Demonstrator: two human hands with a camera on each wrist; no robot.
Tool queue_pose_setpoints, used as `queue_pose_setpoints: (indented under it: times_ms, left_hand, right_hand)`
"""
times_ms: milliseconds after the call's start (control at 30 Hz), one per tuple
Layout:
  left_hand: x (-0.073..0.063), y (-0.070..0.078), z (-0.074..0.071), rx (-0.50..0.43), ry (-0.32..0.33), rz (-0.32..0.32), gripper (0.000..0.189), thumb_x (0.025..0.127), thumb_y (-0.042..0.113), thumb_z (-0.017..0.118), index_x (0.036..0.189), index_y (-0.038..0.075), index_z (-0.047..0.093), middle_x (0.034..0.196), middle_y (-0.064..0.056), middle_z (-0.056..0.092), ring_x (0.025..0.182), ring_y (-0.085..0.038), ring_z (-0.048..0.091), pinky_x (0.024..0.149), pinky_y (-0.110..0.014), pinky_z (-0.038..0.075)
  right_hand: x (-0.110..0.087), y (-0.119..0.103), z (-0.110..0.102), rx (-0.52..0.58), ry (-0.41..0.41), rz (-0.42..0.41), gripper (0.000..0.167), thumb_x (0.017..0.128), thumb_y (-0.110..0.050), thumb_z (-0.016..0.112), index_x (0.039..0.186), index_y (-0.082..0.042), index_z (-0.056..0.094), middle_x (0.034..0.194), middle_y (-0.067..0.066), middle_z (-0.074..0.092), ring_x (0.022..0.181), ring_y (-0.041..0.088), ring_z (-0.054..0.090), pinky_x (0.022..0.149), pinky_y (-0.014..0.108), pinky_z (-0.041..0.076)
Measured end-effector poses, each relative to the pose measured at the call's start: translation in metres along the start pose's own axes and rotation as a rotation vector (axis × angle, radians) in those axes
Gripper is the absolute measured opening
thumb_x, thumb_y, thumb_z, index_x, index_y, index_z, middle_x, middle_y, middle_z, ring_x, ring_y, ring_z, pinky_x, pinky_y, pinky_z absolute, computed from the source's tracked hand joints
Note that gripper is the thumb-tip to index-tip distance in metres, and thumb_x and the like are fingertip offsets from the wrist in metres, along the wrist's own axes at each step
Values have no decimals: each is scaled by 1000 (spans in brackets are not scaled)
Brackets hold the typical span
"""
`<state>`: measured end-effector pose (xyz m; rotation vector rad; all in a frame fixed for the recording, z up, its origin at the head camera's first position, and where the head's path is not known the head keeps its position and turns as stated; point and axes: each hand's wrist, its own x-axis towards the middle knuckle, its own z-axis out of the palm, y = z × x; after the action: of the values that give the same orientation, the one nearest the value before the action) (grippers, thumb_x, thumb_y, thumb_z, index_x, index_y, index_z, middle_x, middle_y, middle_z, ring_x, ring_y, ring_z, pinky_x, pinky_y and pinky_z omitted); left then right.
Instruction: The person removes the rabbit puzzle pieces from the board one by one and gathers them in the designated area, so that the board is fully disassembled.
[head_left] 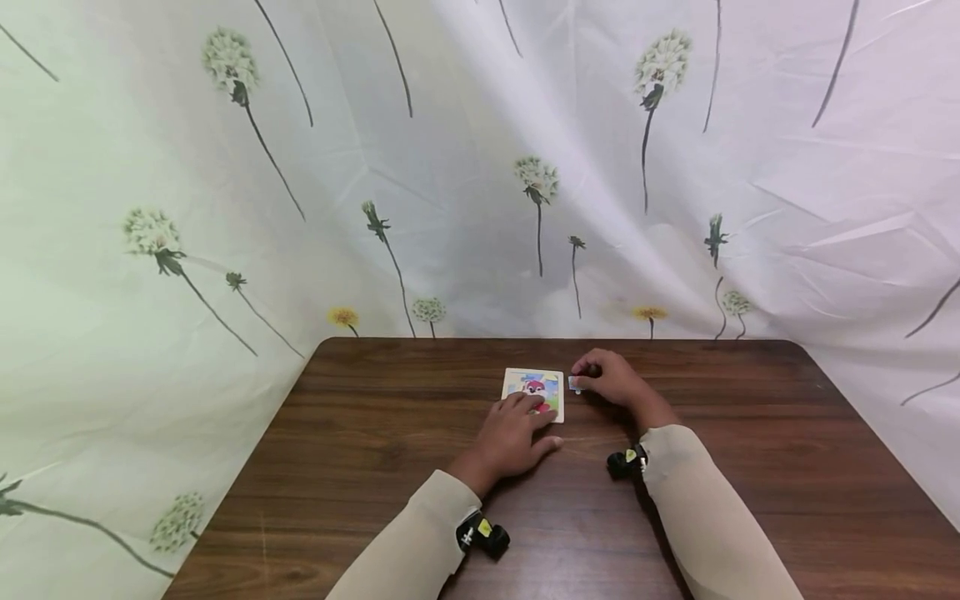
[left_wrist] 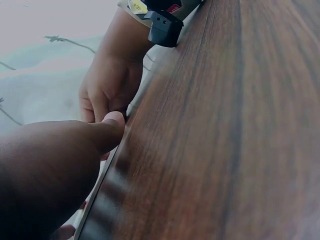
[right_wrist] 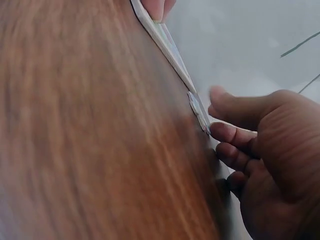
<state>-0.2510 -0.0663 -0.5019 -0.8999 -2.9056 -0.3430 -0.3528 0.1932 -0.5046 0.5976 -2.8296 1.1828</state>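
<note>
A small square jigsaw puzzle [head_left: 555, 385] with a pale border and a cartoon animal picture lies on the wooden table. Spread across its lower part, my left hand [head_left: 513, 437] rests with fingers extended and covers some of the picture. Just right of the board is a loose light-blue puzzle piece [head_left: 573, 383]. My right hand [head_left: 613, 379] pinches this piece at its edge, other fingers curled. From the right wrist view, the piece [right_wrist: 198, 111] looks low at the table surface, close to the board's edge [right_wrist: 167, 47]. The thumb partly hides it in the head view.
The dark brown table [head_left: 360, 450] extends around both arms. A white cloth [head_left: 465, 167] printed with dandelions hangs behind the table's far edge. A black wrist camera [head_left: 483, 533] is strapped on the left wrist, another camera [head_left: 626, 461] on the right.
</note>
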Motion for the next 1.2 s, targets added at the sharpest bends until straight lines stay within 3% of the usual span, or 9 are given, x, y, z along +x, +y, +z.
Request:
queue_pose_setpoints:
  times_ms: [167, 867, 1200]
  left_hand:
    - [-1, 0, 0, 5, 9, 9, 52, 109, 60, 59, 150, 30, 69, 161, -3, 58, 151, -31, 50, 120, -58, 44]
    - [-5, 6, 0, 21, -40, -20, 57, 109, 63, 55, 156, 31, 62, 166, -3, 52, 155, -33, 44, 121, -59, 39]
    - [-6, 6, 1, 18, -31, -24, 57, 109, 63, 56, 156, 31, 62, 166, -2, 51, 156, -32, 43, 121, -60, 38]
  right_hand:
    - [-1, 0, -1, -3, -27, 12, 23, 92, -15, 90, 109, -5, 80, 114, 13, 69, 101, 23, 61, 94, 40, 50]
    - [-5, -1, 3, 5, -15, 32, 22, 96, -18, 86, 114, -6, 81, 115, 13, 67, 103, 25, 61, 96, 43, 50]
    - [-5, -2, 3, 35, -13, 37, 22, 96, -19, 86, 113, -7, 81, 115, 13, 67, 101, 24, 57, 93, 41, 47]
